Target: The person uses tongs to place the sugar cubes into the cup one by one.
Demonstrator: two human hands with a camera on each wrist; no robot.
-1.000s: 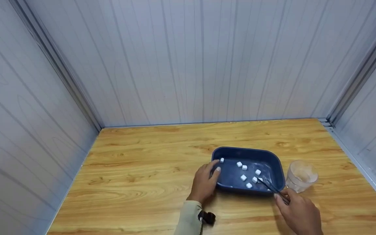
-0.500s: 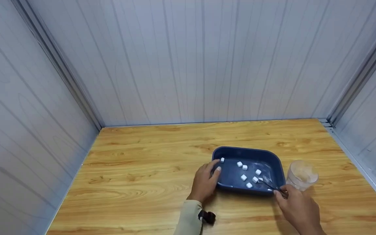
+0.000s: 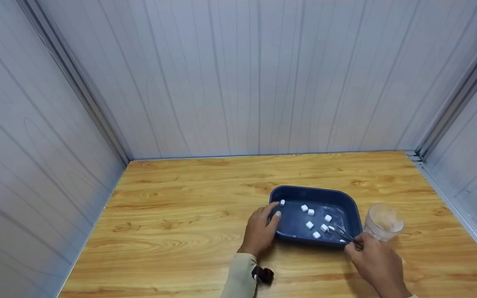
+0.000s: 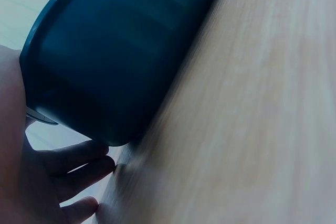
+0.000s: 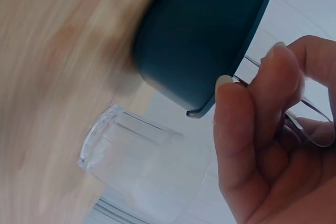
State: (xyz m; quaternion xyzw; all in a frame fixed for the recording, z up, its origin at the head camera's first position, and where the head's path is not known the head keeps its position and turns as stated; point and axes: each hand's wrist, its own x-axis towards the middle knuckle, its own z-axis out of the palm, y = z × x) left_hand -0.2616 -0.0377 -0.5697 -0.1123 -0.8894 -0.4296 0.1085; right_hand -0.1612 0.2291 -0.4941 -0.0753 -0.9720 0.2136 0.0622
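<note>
A dark blue tray [image 3: 316, 242] holds several small white cubes [image 3: 309, 225], scattered over its floor. At the tray's left end my left hand [image 3: 259, 231] grips the rim, thumb over the inside and other fingers along the outer wall. My right hand [image 3: 377, 260] pinches thin metal tongs [image 3: 345, 236] over the tray's near right corner. Their rounded, bent end shows in the right wrist view beside my palm. The tips reach down next to a white cube [image 3: 331, 228]; whether they touch it I cannot tell. Part of the tongs is hidden by my fingers.
A clear glass [image 3: 383, 223] stands upright just right of the tray, close behind my right hand. The wooden table [image 3: 180, 231] ends against pale panel walls [image 3: 238, 82] at the back and both sides.
My right hand has shifted slightly left with the tongs, whose arms look further apart now. My left hand stays on the tray, and the cubes lie as before.
</note>
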